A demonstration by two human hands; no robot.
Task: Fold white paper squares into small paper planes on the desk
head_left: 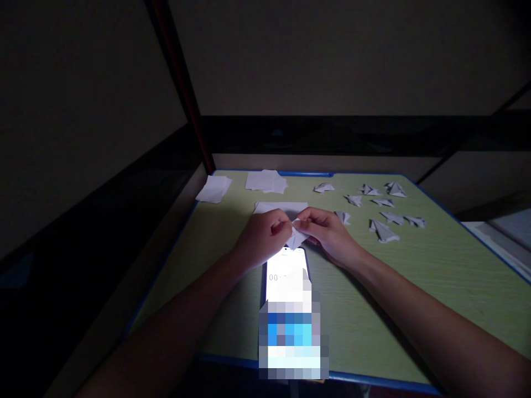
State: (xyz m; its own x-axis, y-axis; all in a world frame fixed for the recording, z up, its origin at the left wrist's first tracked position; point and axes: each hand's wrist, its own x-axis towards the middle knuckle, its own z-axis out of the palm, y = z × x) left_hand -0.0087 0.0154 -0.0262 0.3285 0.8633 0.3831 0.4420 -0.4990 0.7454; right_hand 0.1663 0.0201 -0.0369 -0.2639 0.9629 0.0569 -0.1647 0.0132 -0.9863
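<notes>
A small piece of folded white paper (297, 236) is held between both hands, just above the top end of a lit phone (286, 264). My left hand (263, 235) pinches its left side, fingers curled in. My right hand (327, 232) grips the right side with the thumb on top. Creases show on the paper, but the fingers cover part of it. Behind the hands lies a flat white sheet (280, 207), partly hidden by them. The phone screen shows digits like a timer; its lower part is pixelated.
Several folded paper shapes (384, 231) lie scattered over the right rear of the green table (415, 287). Stacks of white paper squares (213, 189) and loose sheets (265, 181) rest at the back left. A dark wall stands behind; papers (506, 232) lie beyond the right edge.
</notes>
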